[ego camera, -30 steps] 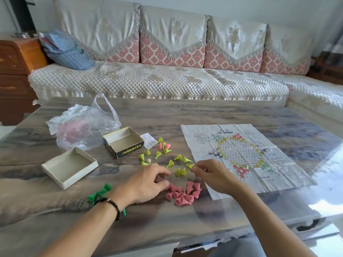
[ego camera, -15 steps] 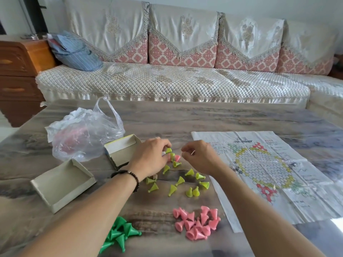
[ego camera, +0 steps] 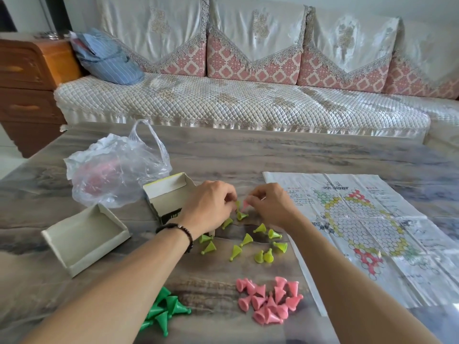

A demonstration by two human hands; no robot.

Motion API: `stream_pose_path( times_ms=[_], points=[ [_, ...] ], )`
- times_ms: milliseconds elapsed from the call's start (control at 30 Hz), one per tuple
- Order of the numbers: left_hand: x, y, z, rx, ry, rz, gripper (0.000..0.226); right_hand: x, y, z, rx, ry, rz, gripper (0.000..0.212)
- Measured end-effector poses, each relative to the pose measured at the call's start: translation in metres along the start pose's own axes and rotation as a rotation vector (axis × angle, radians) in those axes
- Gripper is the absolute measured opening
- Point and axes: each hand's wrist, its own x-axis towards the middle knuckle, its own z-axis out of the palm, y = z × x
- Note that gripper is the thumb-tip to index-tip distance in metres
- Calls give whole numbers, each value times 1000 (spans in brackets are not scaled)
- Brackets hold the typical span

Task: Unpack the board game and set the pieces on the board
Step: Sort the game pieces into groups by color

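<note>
At the far left a shallow white cardboard box tray point(ego camera: 85, 238) lay open on the marbled grey desk point(ego camera: 248, 155), with a crumpled clear plastic bag point(ego camera: 116, 170) behind it. Just right of the bag sat the second open cardboard box half point(ego camera: 169, 194), its dark printed side facing the person. Near the front edge, a heap of dark green cone-shaped plastic pieces point(ego camera: 165, 310) lay beside the left forearm. The left hand point(ego camera: 211, 207), a dark beaded bracelet point(ego camera: 182, 232) on its wrist, had its fingers curled down over a yellow-green cone piece point(ego camera: 242, 216); whether it actually gripped one could not be told. The loose yellow-green cone pieces point(ego camera: 248, 240) were scattered on the desk between the 2 forearms. Nearer the person lay a pile of pink cone pieces point(ego camera: 269, 304), touching one another. The right hand point(ego camera: 270, 207), close beside the left, pinched 1 pink cone piece point(ego camera: 246, 204) at its fingertips. At the right the unfolded paper game board point(ego camera: 360, 232), printed with a ring of hexagonal cells, lay flat on the desk. Behind the desk stood a quilted cream sofa point(ego camera: 236, 105).
</note>
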Motion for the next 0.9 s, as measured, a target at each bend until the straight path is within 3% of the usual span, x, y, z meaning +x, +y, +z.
stream_pose_path(
  times_ms=[133,267,567,900],
  points=[
    [-24,12,-14,-126,-57,34,2,-19,-5,-19,43,79,-13,26],
    [-56,27,-15,-200,-155,79,3,-59,-4,-43,42,52,-70,25],
    [-87,50,1,-82,-277,112,14,-129,27,-63,-219,-94,-56,16],
    [-91,58,3,-40,-282,144,23,-140,31,-53,-237,-115,-42,15]
  ],
)
